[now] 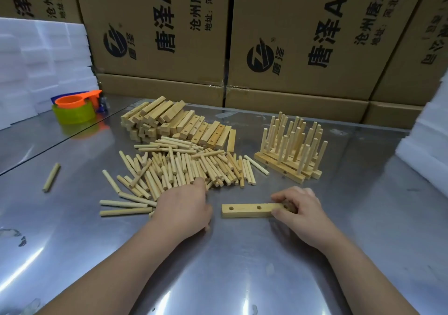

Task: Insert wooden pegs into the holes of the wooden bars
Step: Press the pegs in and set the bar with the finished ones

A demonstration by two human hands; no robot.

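Observation:
A wooden bar [249,210] with holes along its top lies flat on the metal table in front of me. My right hand [299,211] grips its right end, covering part of it. My left hand [185,207] rests palm down on the near edge of the loose peg pile [189,167], fingers curled over pegs; whether a peg is held is hidden. Behind the pegs lies a stack of bare bars [174,123]. At the right stand several finished bars with upright pegs [291,150].
A stray peg [51,177] lies alone at the left. A tape roll with an orange dispenser [75,110] sits at the back left by white foam blocks [36,65]. Cardboard boxes [266,48] wall off the back. White foam [429,140] stands at the right edge.

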